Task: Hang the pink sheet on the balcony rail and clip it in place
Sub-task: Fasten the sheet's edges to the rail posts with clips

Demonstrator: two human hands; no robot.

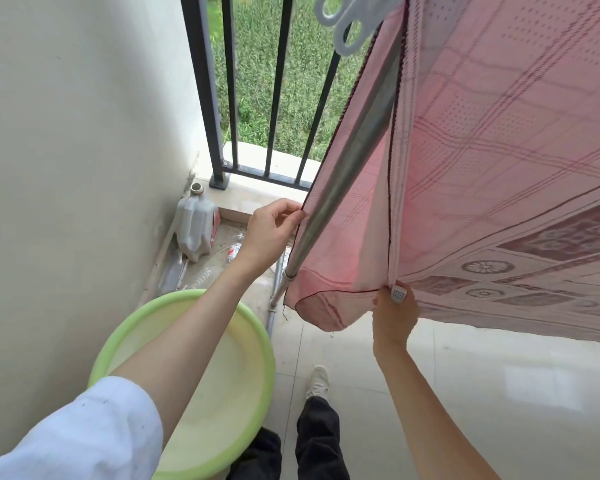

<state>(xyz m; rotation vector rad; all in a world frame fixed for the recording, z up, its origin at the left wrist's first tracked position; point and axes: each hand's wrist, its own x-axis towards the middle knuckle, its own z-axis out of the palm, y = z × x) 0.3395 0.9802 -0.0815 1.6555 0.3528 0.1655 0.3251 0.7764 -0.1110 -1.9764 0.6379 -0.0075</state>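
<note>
The pink sheet (482, 140), thin with a dark patterned border, hangs draped over a metal rod (347, 161) that slants from upper right down to the floor area. My left hand (274, 226) pinches the sheet's dark-stitched left edge beside the rod. My right hand (394, 306) grips the sheet's lower hem from below, thumb on the cloth. A large pale-blue plastic clip (352, 19) sits at the top, clamped where the sheet meets the rod.
A black balcony railing (205, 98) stands behind, with grass beyond. A green plastic basin (257, 341) sits on the tiled floor by the white wall on the left. A dusty plastic jug (194, 223) stands in the corner. My shoe (317, 381) is below the sheet.
</note>
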